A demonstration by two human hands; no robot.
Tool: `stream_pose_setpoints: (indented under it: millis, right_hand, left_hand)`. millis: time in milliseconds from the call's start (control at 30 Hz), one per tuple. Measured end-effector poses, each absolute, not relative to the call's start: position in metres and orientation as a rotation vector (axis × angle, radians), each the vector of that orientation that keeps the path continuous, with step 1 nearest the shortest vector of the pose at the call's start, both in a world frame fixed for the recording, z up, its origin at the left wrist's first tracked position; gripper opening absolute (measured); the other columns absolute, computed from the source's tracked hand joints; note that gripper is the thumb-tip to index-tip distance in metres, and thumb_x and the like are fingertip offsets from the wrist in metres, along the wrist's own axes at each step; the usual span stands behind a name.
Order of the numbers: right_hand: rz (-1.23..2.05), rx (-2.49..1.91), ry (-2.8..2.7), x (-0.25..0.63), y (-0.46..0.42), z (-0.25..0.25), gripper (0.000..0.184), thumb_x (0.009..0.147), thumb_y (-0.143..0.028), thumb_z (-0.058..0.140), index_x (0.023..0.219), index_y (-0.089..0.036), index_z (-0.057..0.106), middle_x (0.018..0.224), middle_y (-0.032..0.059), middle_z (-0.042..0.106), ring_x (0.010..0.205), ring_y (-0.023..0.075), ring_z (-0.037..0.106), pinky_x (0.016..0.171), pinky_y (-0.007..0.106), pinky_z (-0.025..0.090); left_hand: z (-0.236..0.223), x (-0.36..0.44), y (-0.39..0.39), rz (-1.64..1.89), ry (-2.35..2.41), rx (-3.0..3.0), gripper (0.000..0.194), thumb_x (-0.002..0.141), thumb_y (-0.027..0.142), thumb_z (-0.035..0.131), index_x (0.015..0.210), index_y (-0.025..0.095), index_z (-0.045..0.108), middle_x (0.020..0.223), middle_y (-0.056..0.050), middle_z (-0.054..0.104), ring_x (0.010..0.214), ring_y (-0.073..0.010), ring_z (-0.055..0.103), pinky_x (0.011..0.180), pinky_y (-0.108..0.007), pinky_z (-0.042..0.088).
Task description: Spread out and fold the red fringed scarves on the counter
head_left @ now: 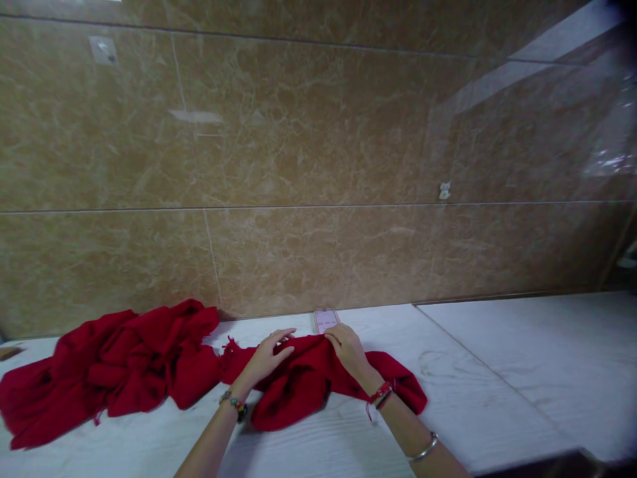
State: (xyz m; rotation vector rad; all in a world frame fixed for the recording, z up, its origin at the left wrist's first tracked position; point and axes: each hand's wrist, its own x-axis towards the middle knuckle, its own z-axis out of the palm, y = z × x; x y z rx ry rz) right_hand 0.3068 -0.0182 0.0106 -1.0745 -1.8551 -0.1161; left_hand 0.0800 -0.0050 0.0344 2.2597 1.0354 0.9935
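A red fringed cloth (298,392) lies bunched on the white counter (462,385), near the back edge that meets the tiled wall (318,259); the right hand (348,348) pinches the cloth's upper rim between thumb and fingers, while the left hand (269,358) rests at its left part, thumb and fingers spread apart; a larger red heap (134,365) lies towards the counter's left end, and a small pale card (326,320) sits at the back edge

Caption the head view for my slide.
Left hand and right hand on crumpled red cloth over a white wood-grained tabletop.
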Motion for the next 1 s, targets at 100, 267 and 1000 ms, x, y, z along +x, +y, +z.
stream_pose_setpoints:
  millis: [100, 267, 1000]
  right_hand:
    - [-0.189, -1.040, -1.889, 0.295, -0.015, 0.026, 0.026, 0.088, -0.018, 0.035, 0.080, -0.018, 0.060, 0.076, 0.0062, 0.061, 0.074, 0.0181, 0.053, 0.072, 0.033, 0.042]
    - [-0.450, -0.974, -1.982, 0.297, -0.005, 0.062, 0.024, 0.088, -0.020, 0.038, 0.075, -0.018, 0.058, 0.069, 0.0054, 0.058, 0.070, 0.0171, 0.049, 0.067, 0.030, 0.037]
    - [0.272, -0.997, -2.034, 0.322, -0.034, 0.016, 0.012, 0.079, -0.017, 0.047, 0.079, -0.018, 0.059, 0.078, 0.0037, 0.062, 0.074, 0.0153, 0.056, 0.069, 0.028, 0.045]
  left_hand:
    - [0.057, 0.084, -0.003, 0.914, 0.951, 2.254, 0.027, 0.074, 0.029, 0.053, 0.098, 0.019, 0.060, 0.098, -0.005, 0.062, 0.089, -0.0170, 0.055, 0.084, -0.029, 0.039]
    - [0.090, 0.082, 0.005, 0.954, 1.147, 2.179, 0.018, 0.065, 0.033, 0.059, 0.068, 0.016, 0.058, 0.061, 0.002, 0.056, 0.062, -0.0134, 0.049, 0.061, -0.024, 0.038]
    - [0.047, 0.104, -0.023, 0.782, 1.223, 2.485, 0.016, 0.076, 0.029, 0.050, 0.086, 0.019, 0.058, 0.089, -0.005, 0.057, 0.082, -0.0175, 0.052, 0.079, -0.029, 0.039]
